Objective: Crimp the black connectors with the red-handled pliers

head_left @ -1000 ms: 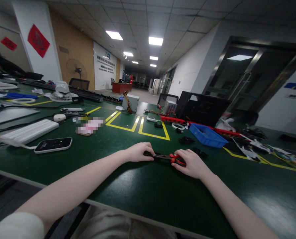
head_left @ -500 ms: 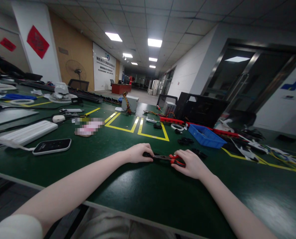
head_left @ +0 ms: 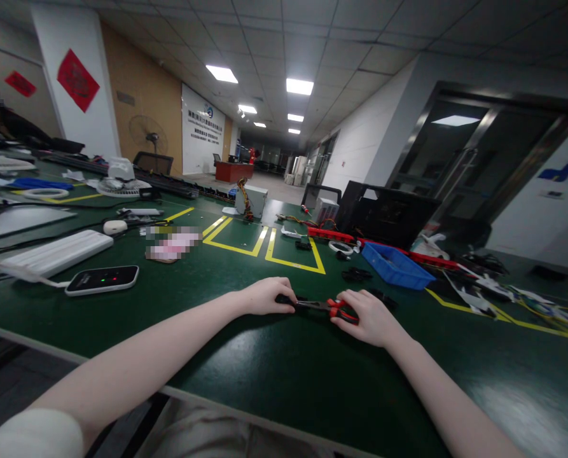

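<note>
Near the middle of the green table, my right hand (head_left: 366, 316) is closed round the red-and-black handles of a pair of needle-nose pliers (head_left: 335, 308). The jaws point left, and their tip reaches the fingers of my left hand (head_left: 268, 296). That hand pinches a small black part (head_left: 284, 299), mostly covered by the fingers; its exact kind does not show. Whether the jaws grip the part I cannot make out.
A blue plastic bin (head_left: 397, 266) stands to the right, with small black pieces (head_left: 357, 273) beside it. Further back are a metal power supply box (head_left: 254, 202) with wires and a black panel (head_left: 383, 213). On the left lie a white power strip (head_left: 57, 256) and a white-edged device (head_left: 102, 280).
The view has tilted slightly, so everything sits a little lower. Green and red lights now show on the white-edged device. Both hands keep nearly the same hold.
</note>
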`<state>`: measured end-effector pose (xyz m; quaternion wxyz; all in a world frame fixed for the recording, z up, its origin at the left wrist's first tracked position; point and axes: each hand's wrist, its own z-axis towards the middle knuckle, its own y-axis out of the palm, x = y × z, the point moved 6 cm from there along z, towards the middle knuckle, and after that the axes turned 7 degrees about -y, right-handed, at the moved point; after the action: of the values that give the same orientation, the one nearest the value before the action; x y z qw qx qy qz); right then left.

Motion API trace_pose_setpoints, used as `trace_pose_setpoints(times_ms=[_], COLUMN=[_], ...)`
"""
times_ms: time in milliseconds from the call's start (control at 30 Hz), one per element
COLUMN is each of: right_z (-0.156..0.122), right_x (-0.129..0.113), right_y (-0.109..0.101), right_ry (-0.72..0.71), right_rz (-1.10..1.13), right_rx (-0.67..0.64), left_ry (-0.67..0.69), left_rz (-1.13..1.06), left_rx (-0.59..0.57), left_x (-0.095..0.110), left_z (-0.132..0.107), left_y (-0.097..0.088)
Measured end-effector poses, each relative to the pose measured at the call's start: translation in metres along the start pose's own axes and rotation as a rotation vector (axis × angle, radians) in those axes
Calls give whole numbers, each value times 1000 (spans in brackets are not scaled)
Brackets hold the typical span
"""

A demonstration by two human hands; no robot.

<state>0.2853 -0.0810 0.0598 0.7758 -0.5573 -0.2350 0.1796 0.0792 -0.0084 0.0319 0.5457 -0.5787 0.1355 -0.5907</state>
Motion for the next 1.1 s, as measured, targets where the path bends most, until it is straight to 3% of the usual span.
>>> trace_pose_setpoints(times_ms=[467, 1100], right_z=[4, 2], right_x=[-9, -5], right_y=[-1, 1], right_ry=[-35, -64], right_rz=[-10, -125], right_rx=[56, 105], left_ry=[-1, 38], left_rz=[-14, -40], left_rx=[9, 12], left_x=[0, 0], left_z=[0, 1], left_y=[-1, -2])
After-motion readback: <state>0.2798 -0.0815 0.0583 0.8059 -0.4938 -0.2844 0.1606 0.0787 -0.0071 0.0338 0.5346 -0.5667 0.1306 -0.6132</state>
